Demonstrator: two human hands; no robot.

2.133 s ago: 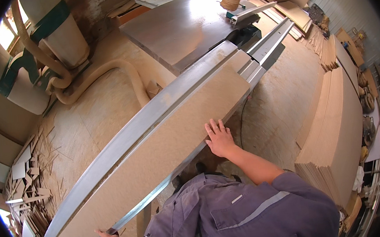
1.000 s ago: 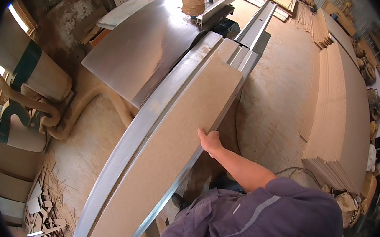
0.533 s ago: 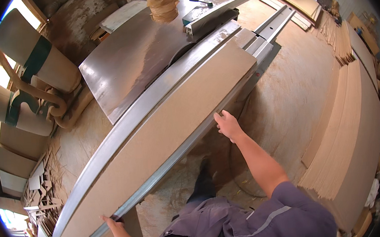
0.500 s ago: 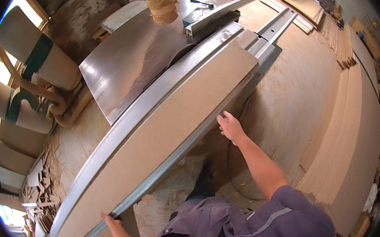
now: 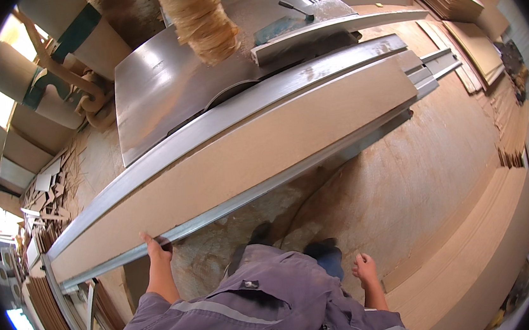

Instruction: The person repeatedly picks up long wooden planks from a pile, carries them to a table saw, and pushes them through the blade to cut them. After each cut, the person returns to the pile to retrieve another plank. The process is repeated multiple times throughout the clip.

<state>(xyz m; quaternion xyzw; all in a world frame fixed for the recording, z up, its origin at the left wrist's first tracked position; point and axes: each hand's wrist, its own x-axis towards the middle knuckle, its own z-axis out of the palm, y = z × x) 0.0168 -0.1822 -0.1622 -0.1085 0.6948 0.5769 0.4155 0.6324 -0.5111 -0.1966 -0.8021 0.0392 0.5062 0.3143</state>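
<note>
A long tan fibreboard panel (image 5: pixel 257 153) lies on the sliding metal carriage (image 5: pixel 222 121) of a panel saw. My left hand (image 5: pixel 155 245) grips the near edge of the panel close to its left end, fingers over the board. My right hand (image 5: pixel 365 268) hangs free at my side above the dusty floor, fingers loosely apart, holding nothing. It is well away from the panel.
The grey steel saw table (image 5: pixel 168 91) lies beyond the panel, with a ribbed dust hose (image 5: pixel 199 18) hanging over it. Stacks of boards (image 5: pixel 477 253) stand at the right. Offcuts (image 5: pixel 45 205) litter the floor at the left. Sawdust covers the floor (image 5: pixel 406 177).
My right hand has let go of the panel's near edge and dropped to my side. The left hand stays on the panel's left end. The view has shifted along the saw.
</note>
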